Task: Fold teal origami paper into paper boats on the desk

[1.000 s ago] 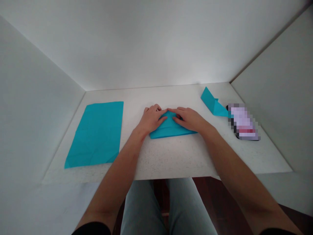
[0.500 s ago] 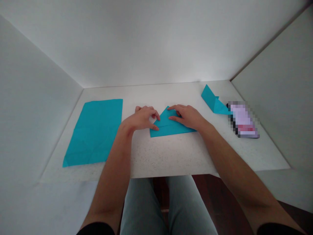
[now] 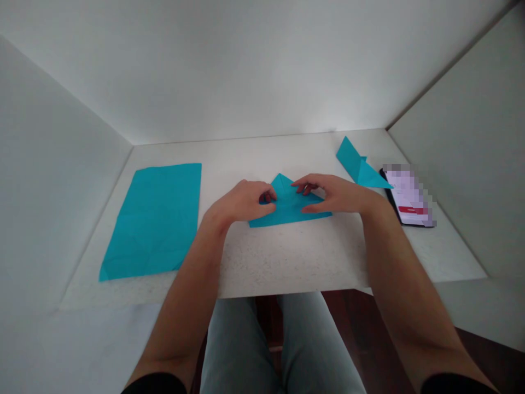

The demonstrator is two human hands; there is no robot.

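A folded sheet of blue paper (image 3: 287, 205) lies on the white table in front of me. It has a pointed top and a long straight lower edge. Over its left part is my left hand (image 3: 252, 200), fingers curled and thumb apart from them. My right hand (image 3: 324, 192) hovers over its right part, with thumb and fingers spread. Neither hand visibly grips the paper, though whether the fingertips touch it is hard to tell. The hands cover the paper's two side slopes in part.
A larger flat blue sheet (image 3: 153, 219) with creases lies at the left. On the right are a folded blue paper shape (image 3: 361, 169) and a phone (image 3: 408, 197) with a lit, partly pixelated screen; the shape's tip reaches the phone. White walls (image 3: 254, 71) enclose the table (image 3: 283, 262).
My right hand has shifted right and its thumb and fingers have spread wider. My left hand has moved slightly right over the paper. The folded paper stays nearly in place.
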